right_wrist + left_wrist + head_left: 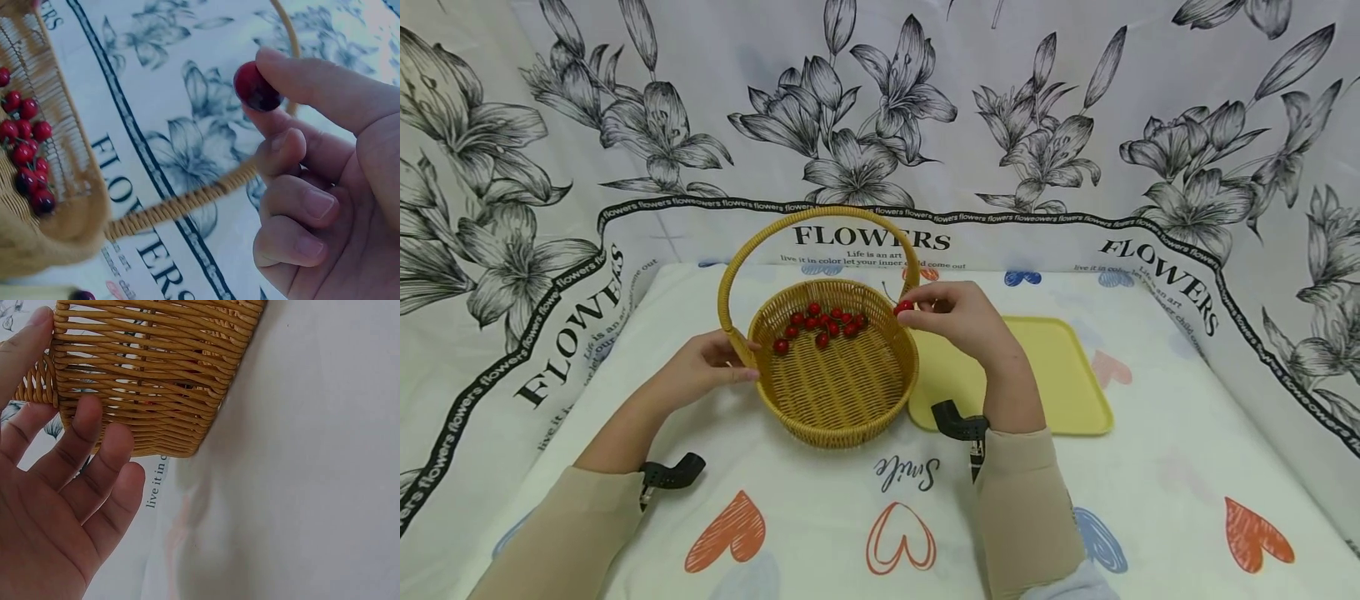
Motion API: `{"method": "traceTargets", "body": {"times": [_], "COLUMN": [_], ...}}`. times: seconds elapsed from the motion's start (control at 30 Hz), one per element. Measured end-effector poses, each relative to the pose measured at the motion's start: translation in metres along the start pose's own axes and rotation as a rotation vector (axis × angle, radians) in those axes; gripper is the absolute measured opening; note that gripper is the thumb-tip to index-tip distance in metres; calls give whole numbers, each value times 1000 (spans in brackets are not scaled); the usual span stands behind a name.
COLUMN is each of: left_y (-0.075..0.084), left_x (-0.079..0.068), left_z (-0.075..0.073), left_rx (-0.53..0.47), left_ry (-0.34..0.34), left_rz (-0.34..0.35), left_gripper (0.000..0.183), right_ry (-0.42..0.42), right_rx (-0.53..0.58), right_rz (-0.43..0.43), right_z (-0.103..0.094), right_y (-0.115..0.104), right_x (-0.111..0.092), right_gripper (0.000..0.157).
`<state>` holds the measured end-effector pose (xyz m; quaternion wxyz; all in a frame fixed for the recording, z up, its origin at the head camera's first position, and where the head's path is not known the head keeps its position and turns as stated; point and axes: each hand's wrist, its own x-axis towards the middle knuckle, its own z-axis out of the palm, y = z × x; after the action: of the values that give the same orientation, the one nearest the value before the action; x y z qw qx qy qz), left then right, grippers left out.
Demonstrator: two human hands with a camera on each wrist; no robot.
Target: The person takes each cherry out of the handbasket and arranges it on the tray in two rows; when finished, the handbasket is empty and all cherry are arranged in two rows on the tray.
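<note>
A round wicker basket with a tall arched handle stands on the cloth, with several red cherries towards its back and left. My left hand grips its left side at the foot of the handle; in the left wrist view the thumb and fingertips meet the woven wall. Between thumb and index finger, my right hand pinches a cherry near the basket's right rim, its stem pointing up. That hand's other fingers curl loosely. Another cherry shows at the right wrist view's bottom edge, beside a pale yellow strip.
A yellow tray lies right of the basket, partly hidden by my right hand and forearm. Beneath everything is a white cloth printed with hearts. A flower-printed curtain hangs behind.
</note>
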<state>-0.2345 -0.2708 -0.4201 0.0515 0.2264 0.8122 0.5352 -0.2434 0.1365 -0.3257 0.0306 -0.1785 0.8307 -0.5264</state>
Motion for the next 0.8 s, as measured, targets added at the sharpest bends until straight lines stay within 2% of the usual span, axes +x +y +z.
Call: {"method": "traceTargets", "body": {"times": [0.17, 0.37, 0.47, 0.63, 0.8], "left_y": [1, 0, -1, 0, 0], "left_x": [-2, -1, 0, 1, 0], "left_z": [-2, 0, 1, -1, 0], "left_rx": [-18, -22, -16, 0, -5], "left_ry": [2, -4, -8, -4, 1], "left_rz": [6, 19, 23, 10, 3], "left_gripper": [36, 36, 36, 36, 35], "right_ry": [29, 135, 184, 271, 347], "right_rx": [27, 54, 117, 218, 229], "right_rz": [19, 135, 174, 203, 271], "right_z": [-17, -41, -48, -45, -28], "right_y": [12, 34, 48, 68, 90], "right_x": [-4, -9, -8, 6, 24], "right_gripper": [26, 40, 44, 48, 48]}}
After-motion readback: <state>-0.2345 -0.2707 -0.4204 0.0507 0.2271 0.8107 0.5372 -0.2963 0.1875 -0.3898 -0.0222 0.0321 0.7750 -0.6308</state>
